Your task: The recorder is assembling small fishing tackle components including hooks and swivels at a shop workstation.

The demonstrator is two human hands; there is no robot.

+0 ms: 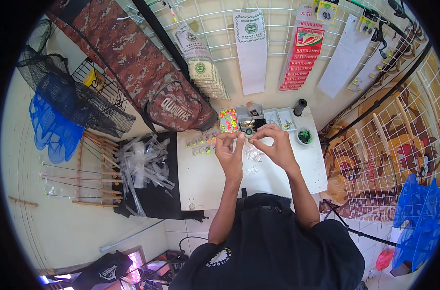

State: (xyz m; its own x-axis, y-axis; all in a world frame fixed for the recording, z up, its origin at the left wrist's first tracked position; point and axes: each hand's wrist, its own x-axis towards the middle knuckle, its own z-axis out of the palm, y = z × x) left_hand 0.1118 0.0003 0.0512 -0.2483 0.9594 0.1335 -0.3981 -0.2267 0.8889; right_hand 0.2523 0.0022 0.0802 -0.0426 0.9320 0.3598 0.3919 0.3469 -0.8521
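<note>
Both of my hands are raised over the white table [200,179], fingertips close together. My left hand [230,153] pinches with thumb and forefinger. My right hand [278,147] does the same just beside it. Something very small and thin seems to be between the fingertips, but its kind is too small to tell. Beyond the hands stands a box of bright multicoloured beads or floats [227,119]. Next to it are small trays of parts [287,119]. Clear plastic packets [252,170] lie on the table below the hands.
Small packets with yellow-green pieces [200,143] lie at the table's left. A bowl of green bits [304,136] and a black cylinder [300,106] stand at the right. Crumpled clear plastic bags [145,166] lie left on black cloth. A camouflage rod bag [147,72] leans at the back left.
</note>
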